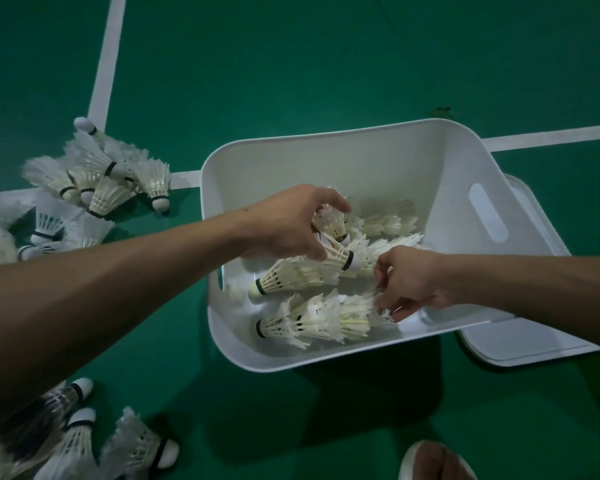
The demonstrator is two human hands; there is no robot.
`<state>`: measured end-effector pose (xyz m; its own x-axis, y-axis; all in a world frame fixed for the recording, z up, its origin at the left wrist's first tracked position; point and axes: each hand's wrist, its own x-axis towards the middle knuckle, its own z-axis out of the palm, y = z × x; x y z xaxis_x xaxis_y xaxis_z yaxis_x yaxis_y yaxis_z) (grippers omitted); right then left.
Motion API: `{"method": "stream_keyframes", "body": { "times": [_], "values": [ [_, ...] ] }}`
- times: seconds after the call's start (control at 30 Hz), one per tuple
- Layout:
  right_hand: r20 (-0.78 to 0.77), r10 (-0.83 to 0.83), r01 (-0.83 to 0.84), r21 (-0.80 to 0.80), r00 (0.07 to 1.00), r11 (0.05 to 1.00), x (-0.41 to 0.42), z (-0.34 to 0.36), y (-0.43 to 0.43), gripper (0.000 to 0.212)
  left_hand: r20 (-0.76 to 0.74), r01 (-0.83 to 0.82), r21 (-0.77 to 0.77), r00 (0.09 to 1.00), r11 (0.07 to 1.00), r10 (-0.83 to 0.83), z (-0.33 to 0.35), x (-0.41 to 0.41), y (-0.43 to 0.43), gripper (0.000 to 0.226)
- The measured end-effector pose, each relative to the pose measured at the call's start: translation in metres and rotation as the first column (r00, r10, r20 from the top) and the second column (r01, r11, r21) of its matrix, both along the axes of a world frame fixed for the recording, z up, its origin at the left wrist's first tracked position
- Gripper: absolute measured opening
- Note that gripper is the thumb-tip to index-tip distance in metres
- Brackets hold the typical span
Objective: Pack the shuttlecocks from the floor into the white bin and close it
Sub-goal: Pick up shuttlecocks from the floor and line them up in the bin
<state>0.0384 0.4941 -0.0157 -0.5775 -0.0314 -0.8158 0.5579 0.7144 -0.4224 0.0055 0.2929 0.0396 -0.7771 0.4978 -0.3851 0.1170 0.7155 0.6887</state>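
The white bin stands open on the green floor, with several feather shuttlecocks lying in stacked rows on its bottom. My left hand reaches over the bin's left wall and grips two shuttlecocks by their feathers. Deeper in the bin, my right hand pinches the feathered end of the near row of shuttlecocks. A pile of loose shuttlecocks lies on the floor to the left of the bin. More shuttlecocks lie at the bottom left.
The bin's white lid lies flat on the floor, partly under the bin's right side. White court lines cross the floor. A foot shows at the bottom edge, right of centre.
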Motion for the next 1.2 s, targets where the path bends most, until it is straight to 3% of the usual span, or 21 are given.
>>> {"method": "stream_keyframes", "body": {
  "times": [0.23, 0.37, 0.53, 0.67, 0.77, 0.87, 1.0, 1.2],
  "values": [
    [0.029, -0.001, 0.002, -0.012, 1.000, 1.000, 0.002, 0.000, -0.001, 0.028, 0.006, 0.032, -0.018, 0.999, 0.999, -0.032, -0.001, 0.003, 0.008, 0.071],
    [0.073, 0.107, -0.107, 0.000, 0.992, 0.994, 0.000, 0.011, -0.003, 0.027, 0.000, 0.036, -0.019, 0.999, 0.999, -0.036, -0.002, 0.003, 0.011, 0.072],
    [0.194, 0.238, -0.245, 0.011, 0.952, 0.970, -0.004, 0.028, 0.002, 0.044, 0.011, 0.030, -0.006, 1.000, 1.000, -0.029, -0.003, 0.002, 0.011, 0.071],
    [0.147, 0.319, -0.329, 0.049, 0.936, 0.943, -0.011, 0.040, 0.009, 0.037, -0.002, 0.034, 0.006, 0.999, 0.999, -0.034, -0.003, 0.002, 0.011, 0.071],
    [-0.033, 0.239, -0.239, -0.023, 0.971, 0.971, -0.024, 0.049, 0.017, 0.028, -0.026, 0.030, 0.007, 0.999, 1.000, -0.029, -0.002, 0.002, 0.012, 0.072],
    [-0.165, 0.052, -0.087, -0.211, 0.985, 0.974, -0.027, 0.048, 0.021, 0.033, -0.040, 0.038, 0.017, 0.999, 0.999, -0.037, -0.001, 0.003, 0.014, 0.072],
    [-0.063, -0.145, 0.109, -0.388, 0.987, 0.915, -0.022, 0.042, 0.018, 0.041, -0.059, 0.011, 0.077, 0.998, 0.997, -0.007, 0.001, 0.004, 0.017, 0.072],
    [0.042, -0.274, 0.266, -0.413, 0.961, 0.871, -0.021, 0.041, 0.019, 0.037, -0.028, -0.070, 0.189, 0.997, 0.979, 0.077, -0.002, 0.005, 0.016, 0.068]
  ]
}}
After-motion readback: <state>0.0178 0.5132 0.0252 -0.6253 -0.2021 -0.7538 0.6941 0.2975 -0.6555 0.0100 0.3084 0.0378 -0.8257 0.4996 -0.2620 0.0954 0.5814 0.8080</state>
